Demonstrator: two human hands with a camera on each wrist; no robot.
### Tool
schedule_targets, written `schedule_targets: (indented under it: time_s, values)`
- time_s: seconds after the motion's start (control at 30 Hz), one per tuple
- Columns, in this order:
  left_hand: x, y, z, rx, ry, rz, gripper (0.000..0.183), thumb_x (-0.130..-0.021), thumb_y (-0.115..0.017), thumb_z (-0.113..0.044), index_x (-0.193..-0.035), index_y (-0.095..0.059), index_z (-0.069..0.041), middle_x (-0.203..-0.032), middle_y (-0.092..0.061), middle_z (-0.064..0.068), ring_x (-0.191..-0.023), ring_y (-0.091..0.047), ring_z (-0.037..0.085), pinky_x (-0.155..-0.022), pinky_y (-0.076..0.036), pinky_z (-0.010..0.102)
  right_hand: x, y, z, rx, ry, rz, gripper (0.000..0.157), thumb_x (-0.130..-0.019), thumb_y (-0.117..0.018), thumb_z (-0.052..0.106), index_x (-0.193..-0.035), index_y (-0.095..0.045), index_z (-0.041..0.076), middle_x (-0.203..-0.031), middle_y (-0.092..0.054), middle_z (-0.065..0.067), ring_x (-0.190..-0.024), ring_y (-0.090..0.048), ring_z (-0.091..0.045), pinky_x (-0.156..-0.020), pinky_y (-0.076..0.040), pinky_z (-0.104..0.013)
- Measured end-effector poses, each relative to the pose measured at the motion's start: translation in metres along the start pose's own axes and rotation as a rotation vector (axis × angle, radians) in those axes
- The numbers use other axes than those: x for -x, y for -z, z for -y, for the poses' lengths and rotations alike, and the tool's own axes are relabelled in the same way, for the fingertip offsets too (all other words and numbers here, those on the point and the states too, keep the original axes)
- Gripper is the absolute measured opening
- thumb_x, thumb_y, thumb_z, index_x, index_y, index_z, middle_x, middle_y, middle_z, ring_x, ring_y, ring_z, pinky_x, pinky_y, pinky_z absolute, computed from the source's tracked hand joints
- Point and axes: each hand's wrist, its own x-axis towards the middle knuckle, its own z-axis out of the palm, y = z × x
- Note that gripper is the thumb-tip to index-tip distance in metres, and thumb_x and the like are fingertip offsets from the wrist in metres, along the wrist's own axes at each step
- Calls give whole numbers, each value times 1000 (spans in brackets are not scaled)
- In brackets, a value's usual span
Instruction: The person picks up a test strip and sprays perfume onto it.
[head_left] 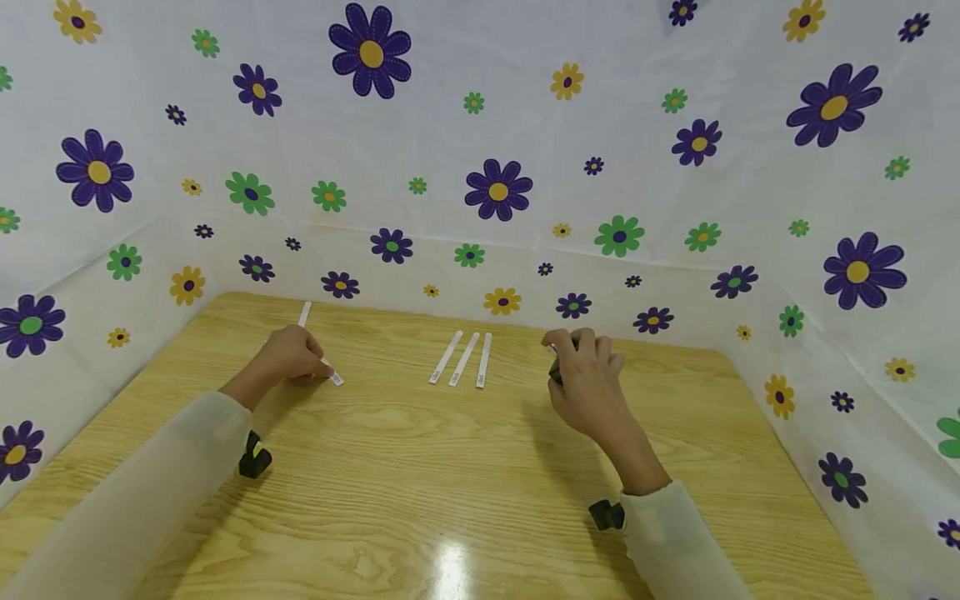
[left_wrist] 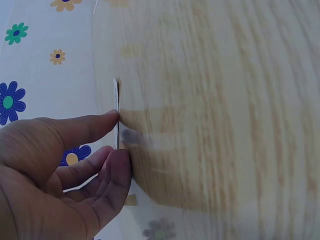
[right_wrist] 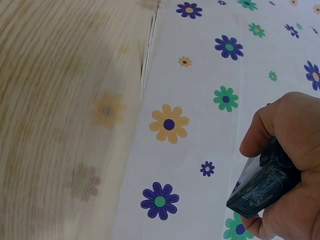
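Head view: three white strips (head_left: 465, 358), long axes fore-and-aft on the table (head_left: 390, 467), between left hand (head_left: 296, 354) and nearer right hand (head_left: 588, 375); left wrist: another strip (left_wrist: 116, 94), left-hand pinched; right wrist: dark object (right_wrist: 265, 187), right-hand gripped

The head view looks forward and down over the table (head_left: 420, 467) and flowered cloth (head_left: 420, 142); the wrist views (much nearer, apparently turned sideways) face the left hand (left_wrist: 40, 185) and right hand (right_wrist: 307, 150), each shared with the head view.

A slanting white strip (head_left: 337, 379) and dark, possibly glossy block (right_wrist: 262, 191) are held.
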Motion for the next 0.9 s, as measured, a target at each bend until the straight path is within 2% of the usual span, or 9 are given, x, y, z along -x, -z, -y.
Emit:
schedule_targets:
  time_s: [0.13,0.27,0.5,0.63,0.77,0.9]
  values:
    - [-1,1,1,-100,-102,-9,38,-82,-85,-20,-103,-69,7,-86,-68,12,-71,-59,20,-66,-51,32,0,1,1,1,0,-2,50,-87,-70,1,-128,-47,18,-123,-50,-27,-100,-44,-46,-74,-36,-55]
    - [-2,3,3,-134,-201,12,36,-84,-84,-16,-108,-70,6,-96,-69,14,-82,-61,24,-77,-53,38,0,2,2,-1,-2,5,51,-86,-70,1,-128,-47,18,-123,-50,-27,-101,-44,-46,-75,-37,-55]
    - [-2,6,5,-130,-281,55,32,-86,-82,-14,-110,-71,3,-99,-70,11,-89,-60,25,-83,-51,41,1,1,3,-9,-6,7,50,-86,-69,0,-127,-48,18,-122,-50,-26,-100,-44,-45,-75,-36,-55]
    - [0,3,5,-85,-254,46,35,-88,-80,-17,-112,-68,6,-94,-68,10,-78,-61,20,-72,-52,35,1,2,3,-14,-3,6,49,-86,-68,1,-128,-48,18,-122,-50,-26,-101,-44,-46,-75,-36,-55]
    - [3,-2,5,-15,-145,18,45,-88,-80,-25,-112,-62,8,-88,-67,11,-67,-62,17,-63,-51,30,0,1,3,-13,-1,9,49,-87,-68,1,-128,-48,18,-122,-50,-26,-102,-44,-46,-76,-36,-56]
    - [2,-6,5,8,-66,-4,60,-84,-85,-32,-117,-58,10,-89,-67,13,-66,-63,15,-64,-51,29,0,1,3,-13,2,9,50,-86,-69,0,-128,-47,18,-122,-50,-26,-101,-43,-46,-75,-36,-56]
